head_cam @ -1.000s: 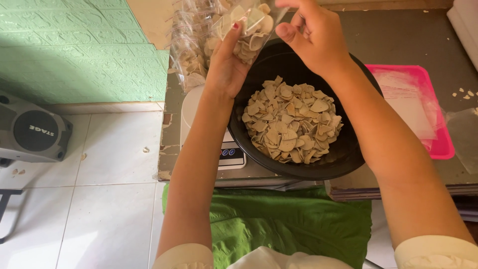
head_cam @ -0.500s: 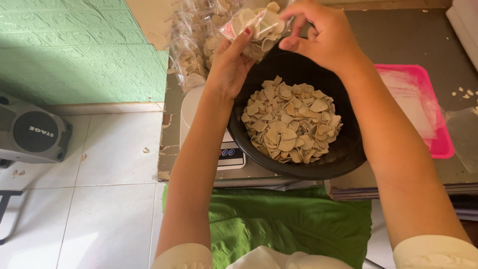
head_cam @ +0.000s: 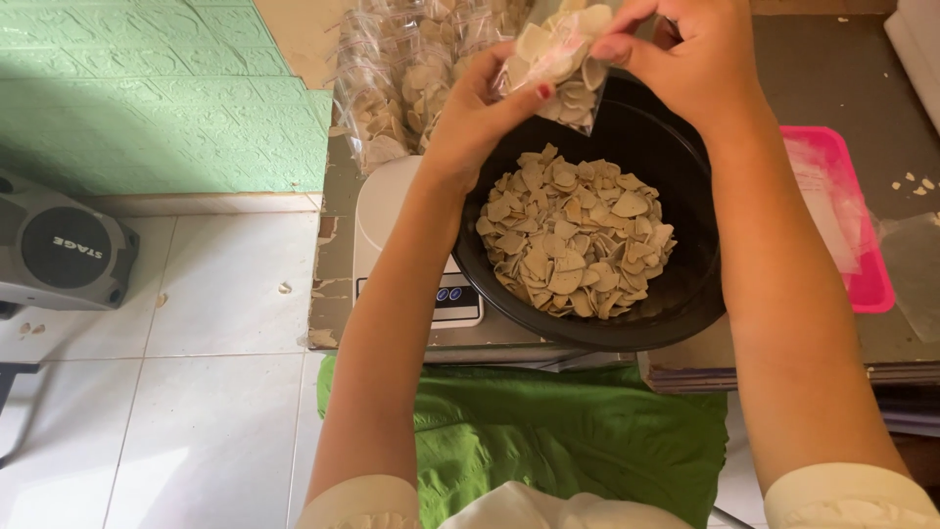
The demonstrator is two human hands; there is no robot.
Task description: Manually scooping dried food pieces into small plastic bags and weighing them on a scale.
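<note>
Both my hands hold a small clear plastic bag (head_cam: pixel 560 61) filled with pale beige chips above the far rim of a black bowl (head_cam: pixel 685 294). My left hand (head_cam: pixel 480 113) grips the bag from the left and below. My right hand (head_cam: pixel 690 54) pinches its top from the right. The bowl holds a heap of the same loose chips (head_cam: pixel 573 235) and sits on a white digital scale (head_cam: pixel 392 225).
A pile of filled clear bags (head_cam: pixel 401 78) lies behind the scale on the left. A pink tray (head_cam: pixel 867 284) with empty plastic bags sits to the right. A grey speaker (head_cam: pixel 59 250) stands on the tiled floor at left. Green cloth (head_cam: pixel 568 431) covers my lap.
The bag has been turned and raised slightly between my hands, and my right hand has closed on its top. The view has shifted a little to the left.
</note>
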